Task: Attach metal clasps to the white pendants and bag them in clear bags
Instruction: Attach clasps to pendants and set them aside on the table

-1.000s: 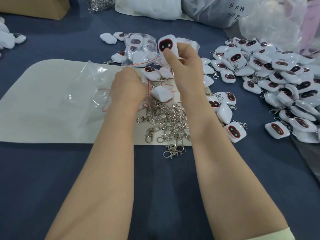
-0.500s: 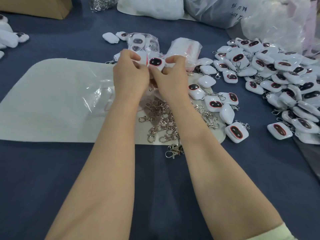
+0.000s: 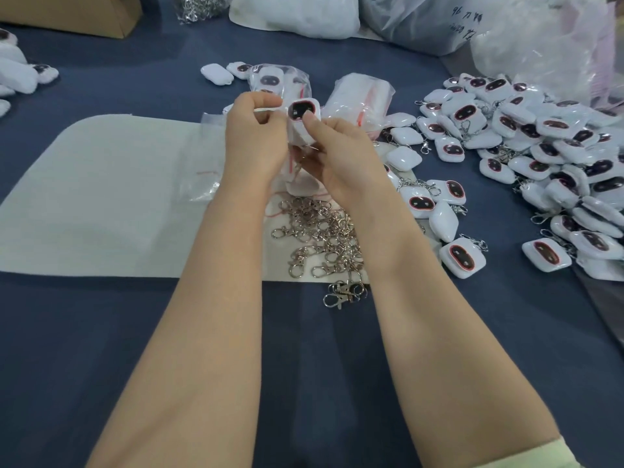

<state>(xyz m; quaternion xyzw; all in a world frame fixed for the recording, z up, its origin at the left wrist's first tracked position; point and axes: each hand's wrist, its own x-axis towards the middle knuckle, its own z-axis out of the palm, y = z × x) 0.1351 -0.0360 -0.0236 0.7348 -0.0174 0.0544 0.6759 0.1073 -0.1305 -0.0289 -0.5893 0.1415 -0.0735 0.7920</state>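
Observation:
A white pendant (image 3: 301, 121) with a dark oval face ringed in red is held upright between both hands above the pale mat (image 3: 101, 197). My right hand (image 3: 341, 157) pinches it, thumb on its front. My left hand (image 3: 255, 136) pinches its left side, where a thin clear bag seems to lie around it; the plastic is hard to make out. A metal clasp hangs below the pendant between the palms. A heap of loose metal clasps (image 3: 320, 238) lies on the mat just under my wrists.
A big pile of white pendants (image 3: 540, 157) covers the table's right side. Filled clear bags (image 3: 358, 99) lie behind my hands, a loose clear bag (image 3: 202, 184) to the left. A cardboard box (image 3: 74, 11) and large plastic sacks (image 3: 439, 21) line the far edge.
The right hand first held the pendant up alone; the left hand rose from the mat to join it. Both now hold it, turned more upright and slightly nearer.

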